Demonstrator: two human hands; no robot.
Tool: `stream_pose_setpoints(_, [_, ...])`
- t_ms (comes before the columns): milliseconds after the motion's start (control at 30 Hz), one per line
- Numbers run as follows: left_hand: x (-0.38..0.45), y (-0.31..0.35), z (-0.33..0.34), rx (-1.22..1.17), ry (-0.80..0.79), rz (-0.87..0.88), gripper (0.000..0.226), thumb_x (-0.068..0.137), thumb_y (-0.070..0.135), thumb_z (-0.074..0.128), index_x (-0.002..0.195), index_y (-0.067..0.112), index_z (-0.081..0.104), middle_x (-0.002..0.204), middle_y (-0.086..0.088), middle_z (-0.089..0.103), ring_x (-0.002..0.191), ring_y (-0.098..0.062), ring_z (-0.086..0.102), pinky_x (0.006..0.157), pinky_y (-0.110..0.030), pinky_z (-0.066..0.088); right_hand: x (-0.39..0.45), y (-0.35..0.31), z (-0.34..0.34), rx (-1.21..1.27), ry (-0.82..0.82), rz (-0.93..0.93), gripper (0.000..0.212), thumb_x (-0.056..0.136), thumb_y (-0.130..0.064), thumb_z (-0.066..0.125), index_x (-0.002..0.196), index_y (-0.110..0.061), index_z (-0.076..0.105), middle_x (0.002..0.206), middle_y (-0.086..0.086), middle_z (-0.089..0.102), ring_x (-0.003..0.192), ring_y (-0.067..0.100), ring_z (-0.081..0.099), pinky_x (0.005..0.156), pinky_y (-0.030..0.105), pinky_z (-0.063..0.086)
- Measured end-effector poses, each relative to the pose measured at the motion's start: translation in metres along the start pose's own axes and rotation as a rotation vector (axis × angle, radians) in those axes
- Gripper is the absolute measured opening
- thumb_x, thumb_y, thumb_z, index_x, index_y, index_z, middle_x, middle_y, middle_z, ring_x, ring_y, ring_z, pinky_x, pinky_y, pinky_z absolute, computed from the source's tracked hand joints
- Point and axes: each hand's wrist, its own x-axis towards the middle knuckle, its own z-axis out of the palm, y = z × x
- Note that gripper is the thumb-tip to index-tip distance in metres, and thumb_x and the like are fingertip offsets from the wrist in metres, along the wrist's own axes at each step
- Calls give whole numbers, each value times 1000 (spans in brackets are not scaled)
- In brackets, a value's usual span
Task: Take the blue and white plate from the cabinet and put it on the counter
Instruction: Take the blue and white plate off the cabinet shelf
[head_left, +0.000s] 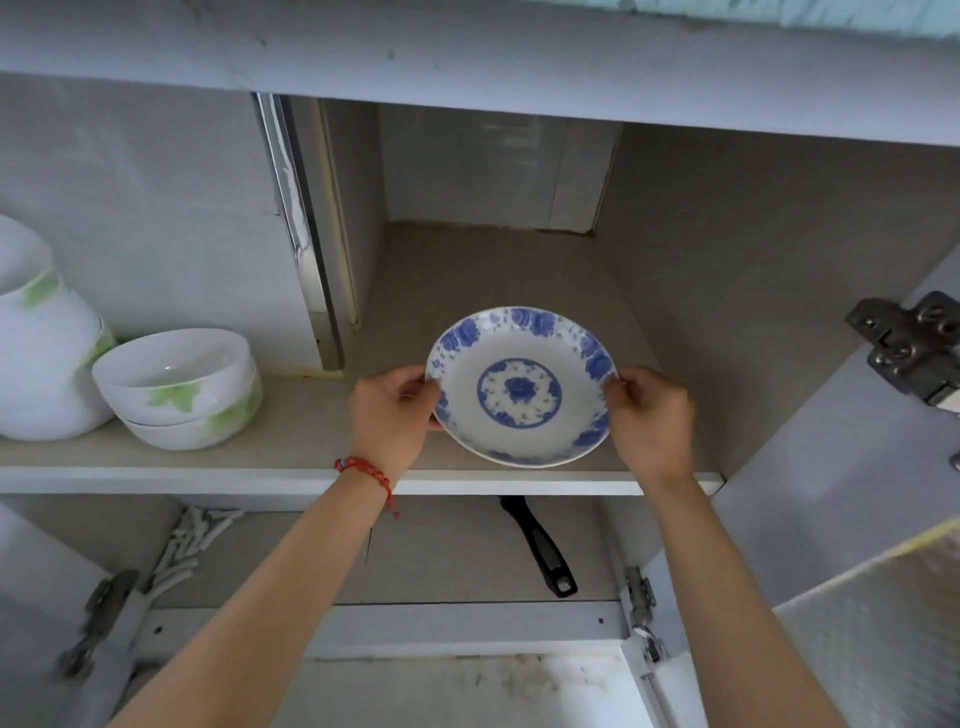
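Note:
The blue and white plate (522, 387), round with blue flowers on its rim and a blue medallion in its middle, is held tilted toward me just above the front of the cabinet shelf (311, 475). My left hand (389, 415) grips its left rim, a red bead bracelet on the wrist. My right hand (652, 418) grips its right rim. The counter is not in view.
White bowls with green leaf prints (179, 387) are stacked at the shelf's left, beside taller white bowls (44, 338). A black handle (543, 548) lies on the lower shelf. An open door with a metal hinge (909, 345) stands at the right.

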Motion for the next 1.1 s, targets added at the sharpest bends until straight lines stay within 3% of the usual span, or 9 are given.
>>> stream_pose_setpoints(100, [-18,11,-9,3,9,-31,33,83,1,57,67,29,65,62,11,68,56,-2,67,43,-14,50,-18,-9,-9,18,11,48,14,82,-4,52,74,-4,63,61,15,64,59,32,60,56,33,49])
stream_pose_setpoints(267, [-63,28,-25,105,-14,-105,35,81,3,58,74,35,68,58,23,69,61,-1,67,47,-14,52,-63,-28,-37,96,14,176,14,83,-6,55,79,-13,67,57,-2,60,53,2,52,49,9,39])
stream_pose_setpoints(367, [-95,44,-32,162,7,-121,30,81,-1,59,86,28,68,67,15,68,57,6,63,47,-10,50,-90,-40,-58,99,17,224,16,83,-5,56,74,-16,65,53,-2,56,49,-1,49,46,5,35])
stream_pose_setpoints(500, [-144,78,-45,231,-24,-162,27,80,-4,60,91,20,67,66,20,62,54,11,60,47,-5,46,-127,-63,-95,107,-23,307,16,84,-7,58,72,-16,62,51,-16,56,50,-5,52,48,1,36])
stream_pose_setpoints(600, [-183,111,-56,253,-30,-247,26,81,0,61,91,23,67,70,23,65,59,9,63,51,-4,47,-150,-86,-126,96,-42,347,14,84,-7,59,79,-18,65,50,0,53,47,0,49,46,5,36])
stream_pose_setpoints(767, [-231,180,-74,256,-17,-364,43,80,2,62,84,44,62,63,31,67,61,-1,63,57,-14,53,-177,-138,-184,49,-115,453,10,86,-14,57,87,-17,67,42,-8,48,43,4,44,44,7,33])
stream_pose_setpoints(933, [-257,259,-93,289,-50,-384,40,80,5,64,91,43,62,72,32,68,69,0,67,64,-23,58,-191,-203,-242,12,-103,590,10,86,-17,58,90,-17,67,45,-5,47,42,7,42,43,7,33])
stream_pose_setpoints(1033, [-266,306,-101,307,-82,-359,40,81,9,64,91,47,62,75,32,69,71,-3,68,63,-26,59,-191,-243,-276,-27,-111,605,12,86,-18,56,90,-17,66,48,2,52,42,11,42,43,21,38])
stream_pose_setpoints(1100, [-271,333,-105,306,-98,-332,34,81,9,63,98,39,63,72,29,70,71,-4,68,62,-27,59,-189,-269,-298,-29,-87,604,12,86,-18,55,90,-18,67,49,2,56,43,17,48,42,25,42])
